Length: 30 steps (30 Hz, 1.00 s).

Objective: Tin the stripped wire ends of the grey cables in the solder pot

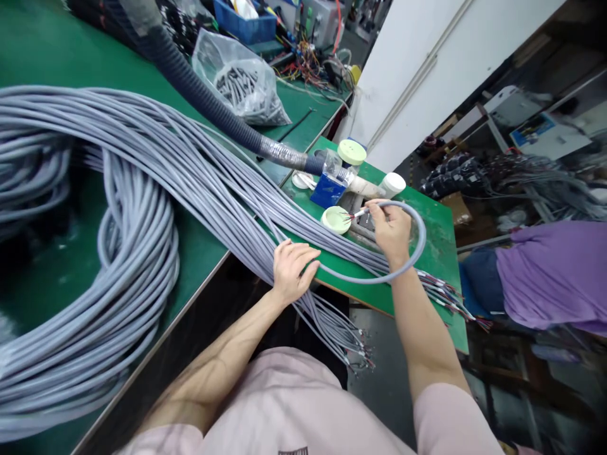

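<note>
My right hand (391, 229) is closed on a grey cable (419, 243) close to its stripped end. The thin coloured wires of that end point into a small pale green cup (336, 220). The cable loops around the right of my wrist and runs back toward my left hand (293, 270). That hand lies over a thick bundle of grey cables (203, 189), fingers stretched out and thumb apart. Some cables of the bundle run on to the right under my right forearm, ending in stripped wires (446, 294). Others hang below my left hand over the table edge (351, 335).
A ribbed dark hose (203, 95) reaches down to a blue box (327, 188) beside the cup. Around it stand a green-lidded jar (351, 153) and a white container (392, 184). Farther back lies a clear bag (241, 82) of grey pieces. A person in purple (554, 272) is at right.
</note>
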Each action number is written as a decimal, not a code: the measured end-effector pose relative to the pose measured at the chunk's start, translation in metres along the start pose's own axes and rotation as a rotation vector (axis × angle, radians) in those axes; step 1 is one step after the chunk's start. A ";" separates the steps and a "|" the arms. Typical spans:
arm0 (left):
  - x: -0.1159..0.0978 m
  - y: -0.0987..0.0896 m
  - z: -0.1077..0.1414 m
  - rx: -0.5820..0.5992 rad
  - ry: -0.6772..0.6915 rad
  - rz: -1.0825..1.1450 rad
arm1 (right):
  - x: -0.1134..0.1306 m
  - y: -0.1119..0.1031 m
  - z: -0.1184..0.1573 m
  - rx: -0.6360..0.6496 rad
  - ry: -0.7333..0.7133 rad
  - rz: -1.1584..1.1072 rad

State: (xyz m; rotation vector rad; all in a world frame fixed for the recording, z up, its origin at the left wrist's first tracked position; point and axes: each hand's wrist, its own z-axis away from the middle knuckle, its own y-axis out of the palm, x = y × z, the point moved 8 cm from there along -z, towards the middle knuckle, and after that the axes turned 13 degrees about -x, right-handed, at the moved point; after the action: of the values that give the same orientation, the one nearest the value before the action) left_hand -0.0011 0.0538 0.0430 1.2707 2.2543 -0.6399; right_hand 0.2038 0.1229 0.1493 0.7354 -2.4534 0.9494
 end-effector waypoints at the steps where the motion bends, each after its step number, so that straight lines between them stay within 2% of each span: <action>1: 0.001 0.001 0.001 0.002 0.003 -0.010 | -0.004 0.005 -0.001 0.015 0.007 0.007; 11: -0.002 0.000 0.001 -0.022 0.067 -0.017 | -0.037 0.035 -0.009 0.079 0.115 -0.019; 18: -0.004 -0.001 0.000 -0.025 0.081 -0.015 | -0.043 0.042 -0.013 0.099 0.137 -0.015; 30: -0.006 -0.003 0.001 -0.054 0.117 0.014 | -0.044 0.051 -0.011 0.103 0.053 -0.026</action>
State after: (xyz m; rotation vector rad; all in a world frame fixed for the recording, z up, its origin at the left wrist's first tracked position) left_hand -0.0010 0.0480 0.0466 1.3278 2.3379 -0.5083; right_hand 0.2092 0.1774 0.1078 0.7646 -2.3575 1.0783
